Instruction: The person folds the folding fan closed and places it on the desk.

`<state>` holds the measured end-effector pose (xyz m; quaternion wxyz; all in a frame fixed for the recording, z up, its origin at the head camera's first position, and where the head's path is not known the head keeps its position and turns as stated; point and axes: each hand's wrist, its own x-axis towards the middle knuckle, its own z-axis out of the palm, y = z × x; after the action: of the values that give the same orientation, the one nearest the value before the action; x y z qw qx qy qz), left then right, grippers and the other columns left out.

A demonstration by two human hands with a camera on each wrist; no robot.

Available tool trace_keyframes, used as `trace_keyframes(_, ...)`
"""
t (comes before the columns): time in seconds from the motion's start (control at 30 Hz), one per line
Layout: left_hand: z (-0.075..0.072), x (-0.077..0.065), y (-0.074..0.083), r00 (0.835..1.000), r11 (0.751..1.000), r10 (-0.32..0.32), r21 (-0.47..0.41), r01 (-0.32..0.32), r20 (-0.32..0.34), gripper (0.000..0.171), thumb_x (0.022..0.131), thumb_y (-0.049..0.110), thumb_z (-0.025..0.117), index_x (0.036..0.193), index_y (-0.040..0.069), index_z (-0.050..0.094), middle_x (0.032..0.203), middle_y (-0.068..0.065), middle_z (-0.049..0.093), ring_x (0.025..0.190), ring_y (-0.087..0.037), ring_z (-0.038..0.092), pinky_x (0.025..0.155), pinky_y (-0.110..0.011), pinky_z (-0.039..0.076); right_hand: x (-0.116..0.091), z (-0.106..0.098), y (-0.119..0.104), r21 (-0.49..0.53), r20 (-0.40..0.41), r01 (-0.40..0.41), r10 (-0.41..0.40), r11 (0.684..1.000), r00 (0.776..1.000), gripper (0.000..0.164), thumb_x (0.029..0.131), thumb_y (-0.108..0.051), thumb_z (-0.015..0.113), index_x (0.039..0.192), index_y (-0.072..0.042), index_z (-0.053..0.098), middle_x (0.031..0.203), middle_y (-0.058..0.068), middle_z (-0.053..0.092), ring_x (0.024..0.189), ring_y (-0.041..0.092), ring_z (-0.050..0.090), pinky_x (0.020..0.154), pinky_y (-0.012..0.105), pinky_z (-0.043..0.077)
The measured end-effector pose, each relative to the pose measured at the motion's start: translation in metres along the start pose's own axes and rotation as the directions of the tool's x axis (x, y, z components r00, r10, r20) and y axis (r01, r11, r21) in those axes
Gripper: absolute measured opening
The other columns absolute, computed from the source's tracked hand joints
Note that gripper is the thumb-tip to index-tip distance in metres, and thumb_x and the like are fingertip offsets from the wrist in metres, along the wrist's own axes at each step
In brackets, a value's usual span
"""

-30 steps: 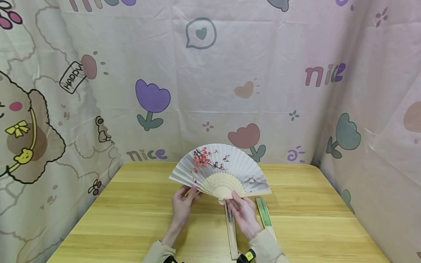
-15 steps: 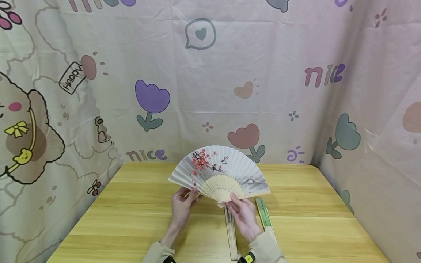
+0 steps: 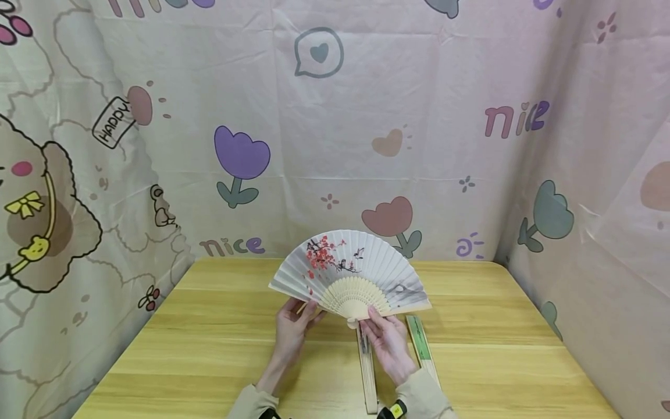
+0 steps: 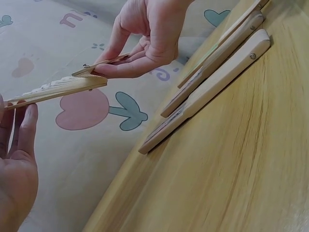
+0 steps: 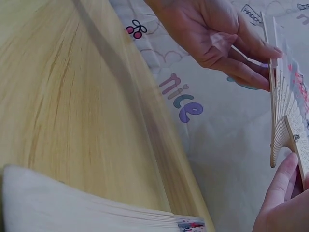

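Note:
An unfolded hand fan [image 3: 350,262], white with red blossoms, birds and pale wooden ribs, is spread above the table. My left hand [image 3: 291,331] pinches its left edge between thumb and fingers. My right hand [image 3: 388,343] grips the right-hand outer stick near the pivot, thumb on the front. Seen edge-on in the left wrist view, the fan [image 4: 58,92] spans between both hands. Under it lies a folded fan [image 3: 369,378], partly hidden by the spread one. Beside my right wrist lies another folded fan [image 3: 421,343] with a green section, its near end behind the sleeve.
Three folded fans show in the left wrist view, the nearest one [image 4: 212,87] with a rivet at its end. The wooden table [image 3: 183,349] meets a printed cloth backdrop [image 3: 324,128] behind and at the sides.
The spread fan dips slightly and rises again, staying almost in place. Both hands keep their hold on it, and the folded fans lie where they were.

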<state>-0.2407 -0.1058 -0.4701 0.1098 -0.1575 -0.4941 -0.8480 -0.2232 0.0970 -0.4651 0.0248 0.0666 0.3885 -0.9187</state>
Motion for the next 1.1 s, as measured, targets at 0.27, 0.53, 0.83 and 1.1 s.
trace_keyframes(0.27, 0.0002, -0.0012, 0.0017, 1.000, 1.000, -0.009, 0.009, 0.009, 0.007, 0.036, 0.099, -0.006, 0.055, 0.122, 0.020, 0.064, 0.115, 0.005, 0.071, 0.105, -0.010, 0.071, 0.094, -0.036, 0.063, 0.0019, 0.0000, -0.0004, -0.021, -0.015, -0.005, 0.004, 1.000, 1.000, 0.014, 0.099, 0.002, 0.057, 0.096, -0.008, 0.065, 0.085, 0.001, 0.077, 0.081, 0.010, 0.076, 0.079, 0.020, 0.067)
trace_keyframes(0.53, -0.0008, -0.0025, 0.0021, 1.000, 1.000, 0.004, 0.030, -0.005, 0.029, 0.032, 0.100, -0.001, 0.057, 0.126, 0.016, 0.063, 0.117, 0.005, 0.071, 0.106, -0.011, 0.071, 0.094, -0.038, 0.063, 0.0014, 0.0000, -0.0002, -0.019, -0.001, -0.012, 0.012, 1.000, 1.000, 0.015, 0.099, 0.002, 0.057, 0.095, -0.009, 0.066, 0.084, 0.000, 0.077, 0.081, 0.010, 0.076, 0.079, 0.020, 0.067)
trace_keyframes(0.83, -0.0006, -0.0009, 0.0008, 1.000, 1.000, 0.004, 0.007, -0.004, 0.018, 0.033, 0.102, 0.001, 0.053, 0.128, 0.020, 0.059, 0.118, 0.005, 0.070, 0.107, -0.011, 0.071, 0.091, -0.040, 0.064, 0.0011, 0.0018, 0.0018, -0.080, 0.010, -0.012, 0.013, 0.997, 1.000, 0.008, 0.099, 0.000, 0.058, 0.101, -0.007, 0.063, 0.085, 0.001, 0.077, 0.083, 0.010, 0.076, 0.083, 0.022, 0.067)
trace_keyframes(1.1, -0.0019, -0.0008, 0.0005, 1.000, 1.000, -0.001, 0.010, 0.001, 0.019, 0.029, 0.101, 0.002, 0.055, 0.127, 0.013, 0.062, 0.114, 0.003, 0.068, 0.103, -0.010, 0.071, 0.088, -0.037, 0.065, 0.0002, 0.0032, 0.0010, -0.092, 0.014, -0.019, 0.020, 0.996, 1.000, 0.007, 0.099, 0.000, 0.058, 0.100, -0.007, 0.062, 0.083, 0.000, 0.077, 0.081, 0.009, 0.075, 0.081, 0.021, 0.066)
